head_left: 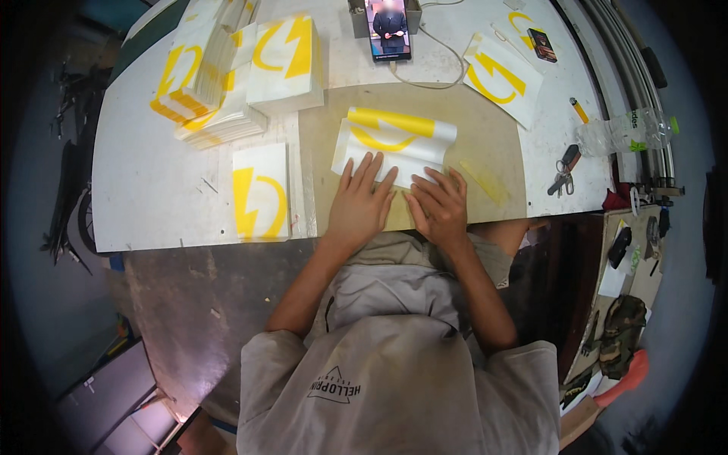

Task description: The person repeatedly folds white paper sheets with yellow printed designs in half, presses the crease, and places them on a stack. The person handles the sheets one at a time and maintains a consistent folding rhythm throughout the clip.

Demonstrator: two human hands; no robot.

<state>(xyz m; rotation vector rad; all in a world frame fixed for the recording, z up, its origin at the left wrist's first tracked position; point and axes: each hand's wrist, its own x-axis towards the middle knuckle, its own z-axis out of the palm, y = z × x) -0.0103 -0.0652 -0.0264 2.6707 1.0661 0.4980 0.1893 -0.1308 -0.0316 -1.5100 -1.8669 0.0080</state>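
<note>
A white paper sheet (394, 140) with a yellow printed shape lies on a brown board (470, 136) at the table's near edge; its far part is folded over. My left hand (362, 201) lies flat on the sheet's near left part, fingers spread. My right hand (440, 205) presses down on the near right part, fingers together. Neither hand grips anything.
Stacks of the same white-and-yellow sheets (220, 76) stand at the far left, one single sheet (260, 191) near the left. A phone (389, 29) stands propped at the back with a cable. More sheets (502, 76), a lighter (579, 111), keys (564, 170) and a plastic bottle (629, 130) lie to the right.
</note>
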